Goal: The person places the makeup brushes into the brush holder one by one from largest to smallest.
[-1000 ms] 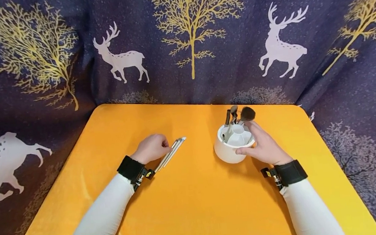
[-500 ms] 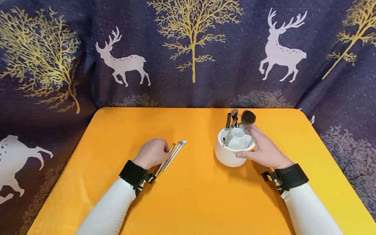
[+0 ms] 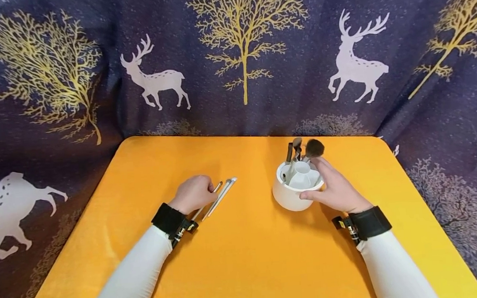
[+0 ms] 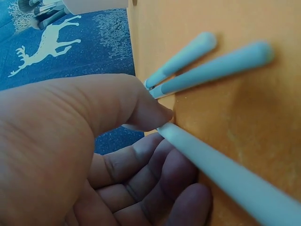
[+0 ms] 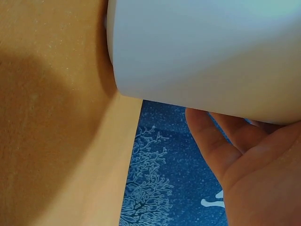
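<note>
1. Fingers of my left hand (image 3: 193,194) curl in against the thumb with almost no gap left, pinching one slim pale makeup brush (image 4: 225,174) at the orange table (image 3: 246,264). Whether it is wholly off the surface, I cannot tell.

2. Two more slim brushes (image 4: 221,68) lie on the table just beside it, to the right of my pinch in the head view.

3. Well apart, my right hand (image 3: 336,186) curves widely around the right side of a white compartmented brush holder (image 3: 288,197), thumb on the near wall. A large fluffy dark brush (image 3: 315,148) and several smaller brushes (image 3: 297,143) stand in it, heads up.

4. Step in hand, as I judge it: singling out one brush from three. The next move seems to call for a firm pinch, a lift that leaves the other two undisturbed, and a steady hold on the holder.

5. No brand or lettering is legible on brushes or holder; marks on my wrist gear (image 3: 354,237) are too small to read.
</note>
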`<state>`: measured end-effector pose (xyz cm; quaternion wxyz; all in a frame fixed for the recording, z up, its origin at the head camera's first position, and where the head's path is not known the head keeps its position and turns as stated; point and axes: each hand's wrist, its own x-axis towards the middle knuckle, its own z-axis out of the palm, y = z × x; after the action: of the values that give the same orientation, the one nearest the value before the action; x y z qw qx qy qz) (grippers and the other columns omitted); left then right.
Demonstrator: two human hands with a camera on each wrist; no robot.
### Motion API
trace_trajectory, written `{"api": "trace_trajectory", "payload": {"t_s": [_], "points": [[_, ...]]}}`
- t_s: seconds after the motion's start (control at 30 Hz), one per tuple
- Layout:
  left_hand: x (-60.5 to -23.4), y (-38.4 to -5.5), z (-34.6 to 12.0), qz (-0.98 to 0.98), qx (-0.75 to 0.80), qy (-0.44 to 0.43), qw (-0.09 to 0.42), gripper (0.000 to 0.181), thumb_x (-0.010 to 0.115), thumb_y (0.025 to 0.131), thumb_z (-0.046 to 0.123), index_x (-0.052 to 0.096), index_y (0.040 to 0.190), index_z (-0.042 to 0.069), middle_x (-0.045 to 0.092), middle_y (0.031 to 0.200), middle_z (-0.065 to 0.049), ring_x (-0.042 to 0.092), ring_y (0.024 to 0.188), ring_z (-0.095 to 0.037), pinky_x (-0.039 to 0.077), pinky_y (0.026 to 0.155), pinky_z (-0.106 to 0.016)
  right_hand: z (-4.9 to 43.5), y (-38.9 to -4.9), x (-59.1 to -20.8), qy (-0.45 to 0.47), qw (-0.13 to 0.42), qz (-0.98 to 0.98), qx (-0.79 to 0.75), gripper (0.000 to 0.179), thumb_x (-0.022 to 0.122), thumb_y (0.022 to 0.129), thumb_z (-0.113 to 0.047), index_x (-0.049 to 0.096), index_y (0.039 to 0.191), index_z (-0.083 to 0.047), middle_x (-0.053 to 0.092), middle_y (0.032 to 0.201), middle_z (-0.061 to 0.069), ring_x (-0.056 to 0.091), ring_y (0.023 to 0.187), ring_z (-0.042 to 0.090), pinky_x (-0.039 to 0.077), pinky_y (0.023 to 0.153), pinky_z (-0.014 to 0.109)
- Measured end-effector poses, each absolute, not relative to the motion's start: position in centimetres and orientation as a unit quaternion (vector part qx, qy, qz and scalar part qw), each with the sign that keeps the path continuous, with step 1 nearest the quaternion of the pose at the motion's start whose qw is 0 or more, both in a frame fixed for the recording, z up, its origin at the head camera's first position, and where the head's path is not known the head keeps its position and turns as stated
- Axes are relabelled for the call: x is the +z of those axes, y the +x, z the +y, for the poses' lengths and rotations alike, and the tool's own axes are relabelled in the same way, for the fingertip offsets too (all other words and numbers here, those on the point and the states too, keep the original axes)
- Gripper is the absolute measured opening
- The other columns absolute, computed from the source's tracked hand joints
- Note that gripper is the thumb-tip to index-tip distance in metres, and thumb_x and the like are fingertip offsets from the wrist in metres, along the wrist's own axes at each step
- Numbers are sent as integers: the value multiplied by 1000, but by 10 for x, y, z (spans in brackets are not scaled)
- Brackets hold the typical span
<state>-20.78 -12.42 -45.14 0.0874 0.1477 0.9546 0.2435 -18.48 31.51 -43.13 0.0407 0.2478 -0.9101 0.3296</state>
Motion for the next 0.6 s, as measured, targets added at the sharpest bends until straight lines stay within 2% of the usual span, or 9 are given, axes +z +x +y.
{"api": "trace_trajectory", "payload": {"t_s": [0.3,0.6], "points": [[-450,-209,-129,952,260,141,81,17,79,95,22,68,85,14,61,73,-1,53,61,-19,39,61,-35,314,-189,-431,250,32,-908,335,105,97,88,-37,38,170,-8,45,167,17,52,146,42,45,116,68],[-446,-210,-133,944,292,135,78,14,76,96,18,67,86,11,60,76,-4,51,63,-20,38,63,-35,315,-187,-431,243,28,-911,331,100,97,89,-37,42,166,-6,48,161,19,53,143,41,45,114,66]]}}
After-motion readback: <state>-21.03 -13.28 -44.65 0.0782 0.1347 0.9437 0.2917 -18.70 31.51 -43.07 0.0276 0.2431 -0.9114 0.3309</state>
